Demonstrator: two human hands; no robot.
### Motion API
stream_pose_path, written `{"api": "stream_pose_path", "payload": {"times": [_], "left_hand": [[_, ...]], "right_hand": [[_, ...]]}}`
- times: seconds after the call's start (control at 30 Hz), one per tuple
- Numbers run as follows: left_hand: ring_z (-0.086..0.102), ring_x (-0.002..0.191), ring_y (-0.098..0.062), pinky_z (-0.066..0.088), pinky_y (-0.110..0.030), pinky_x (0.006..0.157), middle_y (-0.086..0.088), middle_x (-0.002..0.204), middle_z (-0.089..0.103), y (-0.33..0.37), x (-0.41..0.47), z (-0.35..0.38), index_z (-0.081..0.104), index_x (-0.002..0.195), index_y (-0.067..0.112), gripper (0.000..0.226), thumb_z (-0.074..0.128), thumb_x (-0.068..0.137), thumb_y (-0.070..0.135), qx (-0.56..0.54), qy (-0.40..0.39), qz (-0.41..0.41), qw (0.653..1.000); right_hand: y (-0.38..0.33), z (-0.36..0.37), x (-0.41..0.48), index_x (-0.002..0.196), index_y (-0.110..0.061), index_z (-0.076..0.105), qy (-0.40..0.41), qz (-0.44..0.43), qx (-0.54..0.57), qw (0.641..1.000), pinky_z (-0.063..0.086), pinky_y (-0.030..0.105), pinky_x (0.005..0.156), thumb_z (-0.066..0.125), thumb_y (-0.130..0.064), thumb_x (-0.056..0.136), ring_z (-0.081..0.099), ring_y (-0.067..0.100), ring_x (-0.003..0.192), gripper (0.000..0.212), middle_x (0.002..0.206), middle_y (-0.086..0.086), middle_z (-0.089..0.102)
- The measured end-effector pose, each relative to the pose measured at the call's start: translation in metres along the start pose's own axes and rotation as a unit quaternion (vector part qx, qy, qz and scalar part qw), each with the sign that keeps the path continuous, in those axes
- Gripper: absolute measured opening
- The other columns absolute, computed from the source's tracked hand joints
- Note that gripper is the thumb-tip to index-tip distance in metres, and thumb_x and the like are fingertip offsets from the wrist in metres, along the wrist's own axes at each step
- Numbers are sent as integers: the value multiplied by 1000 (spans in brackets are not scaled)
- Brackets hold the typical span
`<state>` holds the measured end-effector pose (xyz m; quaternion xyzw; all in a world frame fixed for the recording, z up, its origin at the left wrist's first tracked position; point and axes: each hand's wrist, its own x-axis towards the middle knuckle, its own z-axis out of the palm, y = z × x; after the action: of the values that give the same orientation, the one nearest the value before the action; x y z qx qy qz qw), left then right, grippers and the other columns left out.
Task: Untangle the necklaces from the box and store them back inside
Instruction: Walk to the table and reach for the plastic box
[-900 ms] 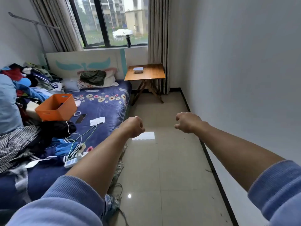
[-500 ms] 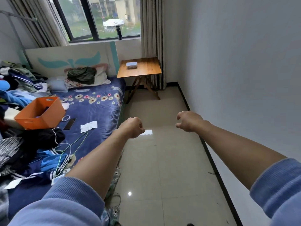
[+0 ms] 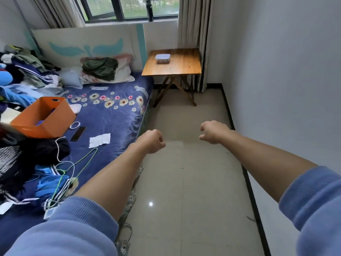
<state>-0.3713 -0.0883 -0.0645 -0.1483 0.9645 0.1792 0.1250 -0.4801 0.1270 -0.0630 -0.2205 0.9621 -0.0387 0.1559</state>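
A small clear box with a white lid [image 3: 162, 58] sits on the wooden folding table [image 3: 184, 67] at the far end of the room, beside the bed's head. Dark contents show through its wall; no necklace can be made out. Both my arms reach forward over the tiled floor, far short of the table. My left hand [image 3: 152, 141] is a closed fist with nothing in it. My right hand [image 3: 212, 132] is loosely curled, fingers bent down, and it also holds nothing.
A bed with a blue flowered cover [image 3: 114, 115] runs along the left, strewn with clothes, an orange bin [image 3: 43, 117], a phone [image 3: 78, 133], cables and paper. A white wall [image 3: 286, 89] closes the right side. Curtains and a window stand behind the table.
The view has advanced toward the table and tilted down, so the table and box look larger. Both arms stay stretched forward; the right hand's fingers have loosened slightly.
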Motion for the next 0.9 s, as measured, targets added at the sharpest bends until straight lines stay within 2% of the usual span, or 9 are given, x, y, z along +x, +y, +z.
{"api": "stream_pose_path", "payload": {"times": [0.3,0.43,0.77,0.9], "left_hand": [[63,94,-29,55,-41,86,-11,103,68,-49,168,-24,68,99,11,24,62,89,31,-10,-23,-12,1000],[63,93,-30,55,-39,84,-12,102,68,-69,245,-42,68,98,13,23,61,89,32,3,-54,-14,998],[62,94,-29,53,-35,83,-10,103,67,-66,436,-83,67,99,12,24,60,89,33,26,-93,12,995],[62,92,-28,53,-34,82,-10,101,68,-68,517,-96,68,99,11,24,60,90,32,23,-99,5,995]], "right_hand": [[-15,-7,184,120,-20,58,-30,-6,-3,1000,48,36,86,58,-39,90,58,30,108,35,123,7,60],[-23,-15,257,120,-22,59,-46,15,11,999,44,33,78,59,-40,88,58,30,107,36,123,7,60],[7,-59,426,120,-22,59,-52,56,35,996,49,36,85,60,-40,87,59,31,105,37,121,8,62],[20,-67,512,118,-24,59,-63,59,46,995,47,35,80,59,-36,86,59,31,104,35,119,6,61]]}}
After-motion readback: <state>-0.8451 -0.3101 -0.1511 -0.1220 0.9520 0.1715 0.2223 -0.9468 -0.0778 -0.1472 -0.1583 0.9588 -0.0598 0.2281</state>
